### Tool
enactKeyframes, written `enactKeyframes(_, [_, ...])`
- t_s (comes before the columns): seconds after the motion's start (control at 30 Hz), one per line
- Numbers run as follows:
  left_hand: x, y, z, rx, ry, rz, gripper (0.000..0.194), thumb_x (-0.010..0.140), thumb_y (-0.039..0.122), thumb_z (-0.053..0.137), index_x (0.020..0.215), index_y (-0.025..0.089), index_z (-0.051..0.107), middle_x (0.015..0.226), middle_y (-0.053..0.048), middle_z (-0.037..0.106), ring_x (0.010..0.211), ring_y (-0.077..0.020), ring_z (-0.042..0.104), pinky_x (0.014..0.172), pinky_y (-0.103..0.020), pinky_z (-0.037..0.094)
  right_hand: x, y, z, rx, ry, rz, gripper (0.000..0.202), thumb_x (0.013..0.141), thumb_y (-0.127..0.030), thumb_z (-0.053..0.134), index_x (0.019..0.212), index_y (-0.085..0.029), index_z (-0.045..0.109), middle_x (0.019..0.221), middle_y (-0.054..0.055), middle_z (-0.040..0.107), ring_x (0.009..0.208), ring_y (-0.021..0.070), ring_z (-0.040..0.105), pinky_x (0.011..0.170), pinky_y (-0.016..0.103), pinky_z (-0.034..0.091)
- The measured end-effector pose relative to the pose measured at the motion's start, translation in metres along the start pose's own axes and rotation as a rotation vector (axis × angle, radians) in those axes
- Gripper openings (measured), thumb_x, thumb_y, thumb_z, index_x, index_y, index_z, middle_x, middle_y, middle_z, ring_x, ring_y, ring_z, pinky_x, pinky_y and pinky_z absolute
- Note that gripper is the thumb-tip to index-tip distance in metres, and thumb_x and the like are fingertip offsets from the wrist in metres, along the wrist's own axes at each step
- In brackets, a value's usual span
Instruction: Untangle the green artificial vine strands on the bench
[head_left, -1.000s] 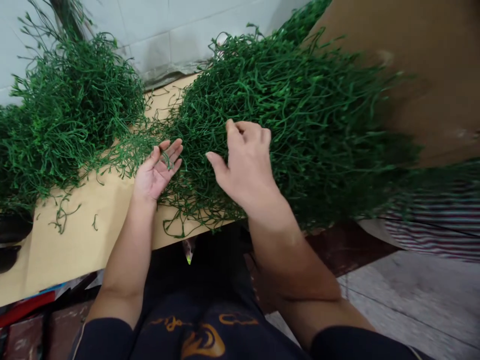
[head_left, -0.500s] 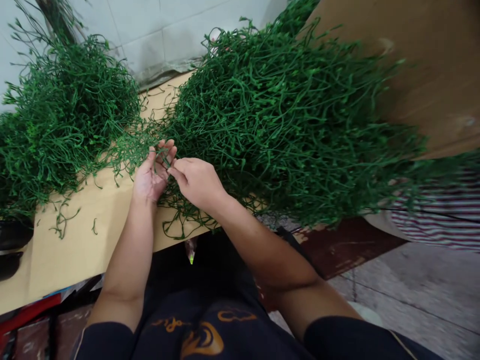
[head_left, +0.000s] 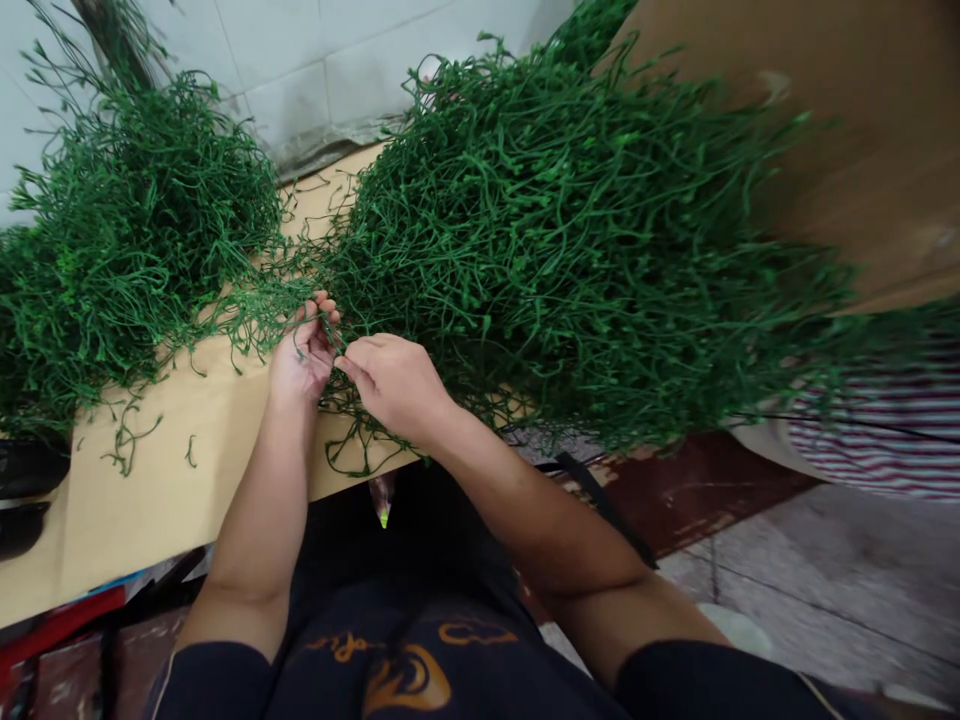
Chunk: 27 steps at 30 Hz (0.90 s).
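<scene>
With the clock centred on our two hands, the green stems we are handling lie right at the middle, over the near part of the cardboard-covered surface (head_left: 165, 510). Our left hand (head_left: 304, 355) is palm up, fingers curled round a few green stems (head_left: 324, 325), cradling them loosely, probably so that they stay gathered without being crushed. Our right hand (head_left: 394, 385), at about four o'clock and just beside it, is closed with thumb against forefinger; it seems to pinch the lower ends of the same stems, though the fingertips partly hide them. One hand supporting and the other pinching should let us keep thin, springy pieces in line.

The bigger heap (head_left: 562, 220) spreads towards two o'clock, within easy reach of our right hand, and the smaller heap (head_left: 135, 230) sits towards ten, on our left hand's side. That split, we judge, keeps the two lots from tangling. A few loose sprigs (head_left: 124, 440) lie towards eight o'clock. Beyond the bigger heap, a brown cardboard panel (head_left: 885, 150) stands behind it, perhaps as a backstop.
</scene>
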<state>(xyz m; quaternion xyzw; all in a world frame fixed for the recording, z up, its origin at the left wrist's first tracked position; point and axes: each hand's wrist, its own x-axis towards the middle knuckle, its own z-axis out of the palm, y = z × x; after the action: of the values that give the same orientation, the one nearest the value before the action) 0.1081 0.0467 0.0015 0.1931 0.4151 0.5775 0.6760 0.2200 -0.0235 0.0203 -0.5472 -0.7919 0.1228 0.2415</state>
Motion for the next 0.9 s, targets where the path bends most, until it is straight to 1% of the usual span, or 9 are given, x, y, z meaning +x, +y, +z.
enactKeyframes(0.17, [-0.001, 0.0, -0.002, -0.023, 0.004, -0.014, 0.023, 0.088, 0.011, 0.044, 0.082, 0.018, 0.065, 0.075, 0.002, 0.069, 0.075, -0.0072, 0.066, 0.065, -0.015, 0.049, -0.006, -0.002, -0.002, 0.029, -0.024, -0.021, 0.029, 0.09, -0.021, 0.035, 0.07, -0.016, 0.057, 0.069, 0.006, 0.058, 0.071, 0.0172, 0.05, 0.068, 0.029, 0.034])
enactKeyframes(0.23, [0.0, 0.003, -0.003, -0.043, -0.018, 0.006, 0.023, 0.088, 0.011, 0.044, 0.08, 0.018, 0.065, 0.075, 0.002, 0.07, 0.075, -0.0066, 0.066, 0.067, -0.014, 0.049, -0.005, 0.001, -0.006, 0.041, -0.015, -0.01, 0.032, 0.091, -0.024, 0.034, 0.071, -0.015, 0.057, 0.07, 0.007, 0.057, 0.072, 0.0172, 0.051, 0.069, 0.03, 0.037])
enactKeyframes(0.3, [0.001, 0.006, -0.004, -0.048, -0.045, 0.043, 0.024, 0.088, 0.01, 0.044, 0.077, 0.018, 0.064, 0.072, 0.002, 0.069, 0.069, -0.0054, 0.065, 0.065, -0.013, 0.049, 0.0, 0.003, -0.013, 0.051, 0.084, 0.023, 0.031, 0.092, -0.029, 0.035, 0.078, -0.014, 0.06, 0.081, 0.01, 0.058, 0.079, 0.0187, 0.052, 0.073, 0.031, 0.039])
enactKeyframes(0.4, [-0.001, 0.007, -0.003, -0.008, -0.129, 0.038, 0.022, 0.086, 0.011, 0.047, 0.073, 0.016, 0.063, 0.068, 0.002, 0.068, 0.062, -0.0057, 0.063, 0.059, -0.014, 0.047, 0.012, 0.005, -0.021, 0.049, 0.272, 0.036, 0.025, 0.088, -0.033, 0.046, 0.1, -0.015, 0.059, 0.103, 0.013, 0.054, 0.095, 0.023, 0.05, 0.082, 0.037, 0.041])
enactKeyframes(0.47, [-0.004, 0.005, -0.001, 0.002, -0.166, 0.014, 0.022, 0.084, 0.008, 0.048, 0.07, 0.016, 0.062, 0.065, 0.002, 0.066, 0.058, -0.0047, 0.061, 0.055, -0.013, 0.045, 0.021, 0.003, -0.023, 0.024, 0.267, -0.03, 0.025, 0.085, -0.029, 0.052, 0.106, -0.018, 0.058, 0.108, 0.013, 0.051, 0.101, 0.0252, 0.046, 0.085, 0.041, 0.04])
enactKeyframes(0.53, [-0.006, 0.002, -0.001, -0.019, -0.155, 0.021, 0.024, 0.082, 0.004, 0.047, 0.066, 0.015, 0.061, 0.062, 0.003, 0.065, 0.054, -0.0027, 0.058, 0.051, -0.011, 0.042, 0.028, 0.0, -0.019, -0.013, 0.208, -0.092, 0.022, 0.084, -0.024, 0.051, 0.104, -0.019, 0.059, 0.107, 0.012, 0.051, 0.102, 0.026, 0.044, 0.085, 0.042, 0.039])
enactKeyframes(0.6, [-0.007, 0.0, -0.001, -0.038, -0.12, 0.032, 0.025, 0.081, 0.001, 0.046, 0.066, 0.015, 0.061, 0.061, 0.004, 0.063, 0.051, -0.0016, 0.055, 0.051, -0.011, 0.041, 0.032, -0.002, -0.014, -0.042, 0.183, -0.108, 0.021, 0.086, -0.02, 0.046, 0.1, -0.017, 0.061, 0.105, 0.012, 0.051, 0.101, 0.0254, 0.043, 0.084, 0.042, 0.039])
enactKeyframes(0.77, [-0.007, -0.003, 0.001, -0.072, -0.109, -0.001, 0.024, 0.079, 0.0, 0.046, 0.066, 0.013, 0.061, 0.061, 0.005, 0.061, 0.055, -0.001, 0.055, 0.059, -0.011, 0.043, 0.036, 0.003, -0.001, -0.078, 0.277, -0.121, 0.021, 0.089, -0.02, 0.042, 0.087, -0.017, 0.063, 0.099, 0.011, 0.053, 0.095, 0.0221, 0.044, 0.081, 0.038, 0.039])
enactKeyframes(0.9, [-0.007, 0.0, 0.003, -0.09, -0.023, -0.012, 0.02, 0.082, 0.005, 0.049, 0.069, 0.013, 0.061, 0.061, 0.005, 0.06, 0.054, -0.0008, 0.054, 0.057, -0.01, 0.043, 0.035, 0.01, 0.007, -0.043, 0.35, -0.271, 0.028, 0.091, -0.021, 0.037, 0.081, -0.016, 0.063, 0.09, 0.009, 0.059, 0.088, 0.0188, 0.047, 0.079, 0.035, 0.04])
